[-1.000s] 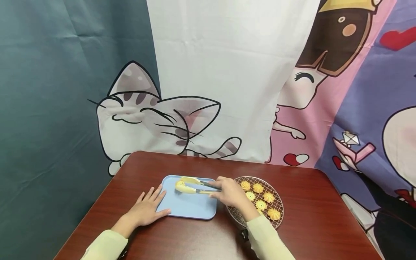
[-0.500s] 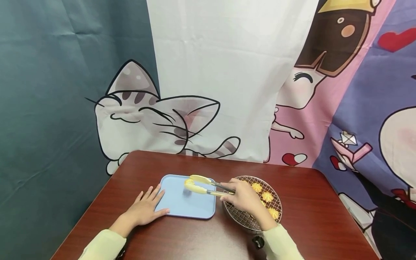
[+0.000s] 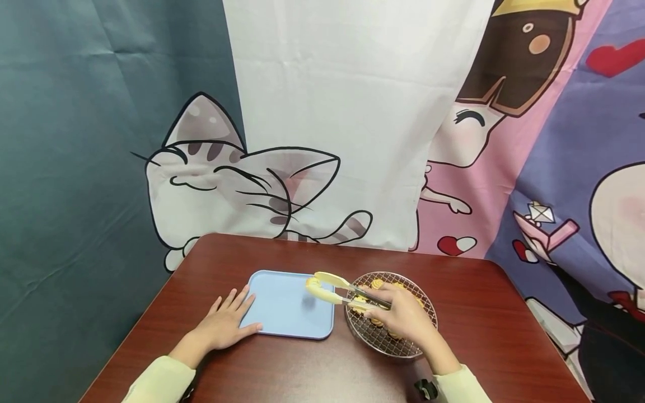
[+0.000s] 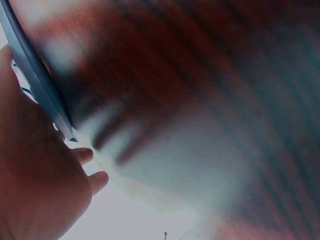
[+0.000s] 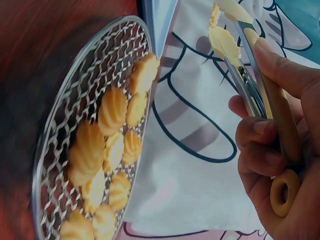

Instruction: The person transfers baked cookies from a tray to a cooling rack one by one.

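My right hand [image 3: 400,314] grips yellow tongs [image 3: 336,288] by their handles, above the left side of a round wire rack [image 3: 375,337]. The tong tips hang over the right edge of a blue tray [image 3: 282,313] and seem to pinch a small yellow cookie [image 3: 313,284]. In the right wrist view the tongs [image 5: 252,60] are held by curled fingers [image 5: 260,150], and several piped cookies [image 5: 112,107] lie on the rack [image 5: 55,165]. My left hand [image 3: 224,323] rests flat on the table, fingers touching the tray's left edge [image 4: 37,82].
The dark red table [image 3: 484,336] has rounded corners and stands against hanging cartoon-print cloths [image 3: 322,140]. Bare tabletop lies to the right of the rack and in front of the tray.
My right hand has carried the tongs and cookie rightward, from over the middle of the tray to its right edge beside the rack. The left hand has stayed put.
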A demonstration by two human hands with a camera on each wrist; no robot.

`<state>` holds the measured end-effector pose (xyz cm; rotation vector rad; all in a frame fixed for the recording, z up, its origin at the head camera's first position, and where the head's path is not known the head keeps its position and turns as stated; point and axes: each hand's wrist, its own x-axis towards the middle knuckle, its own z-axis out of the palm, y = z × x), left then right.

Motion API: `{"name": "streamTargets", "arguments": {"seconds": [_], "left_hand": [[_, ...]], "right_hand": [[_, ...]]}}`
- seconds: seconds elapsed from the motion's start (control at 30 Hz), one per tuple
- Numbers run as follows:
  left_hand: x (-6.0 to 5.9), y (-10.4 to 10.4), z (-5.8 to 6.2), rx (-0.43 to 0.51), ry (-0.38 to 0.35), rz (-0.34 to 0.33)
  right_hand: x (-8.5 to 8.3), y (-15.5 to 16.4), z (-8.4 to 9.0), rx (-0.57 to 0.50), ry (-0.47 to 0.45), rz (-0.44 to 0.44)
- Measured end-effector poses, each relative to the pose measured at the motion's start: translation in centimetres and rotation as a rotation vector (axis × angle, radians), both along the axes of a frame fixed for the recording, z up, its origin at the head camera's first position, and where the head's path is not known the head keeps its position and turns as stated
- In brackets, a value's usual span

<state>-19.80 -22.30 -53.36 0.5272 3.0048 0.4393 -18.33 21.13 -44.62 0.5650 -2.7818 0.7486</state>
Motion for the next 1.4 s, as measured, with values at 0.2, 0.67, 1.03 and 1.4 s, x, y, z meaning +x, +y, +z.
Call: {"name": "streamTargets", "arguments": {"seconds": [0.2,0.67,1.03,1.4], "left_hand": [[0.2,0.2,0.8,-0.010,-0.029,0.012],[0.1,0.1,0.3,-0.001,-0.002,0.005],[0.1,0.1,-0.1,0.017,0.003,0.007],[0.4,0.4,0.9,0.021,-0.025,0.003]], "right_hand": [[0.9,1.3,-0.1,-0.002,0.037,-0.002],[3.4,4.6,-0.2,-0.018,0.085,-0.021],[5.6,6.7,-0.2,0.007,0.134,-0.061],[7.2,8.4,-0.8,-0.030,0.231,0.001]]}}
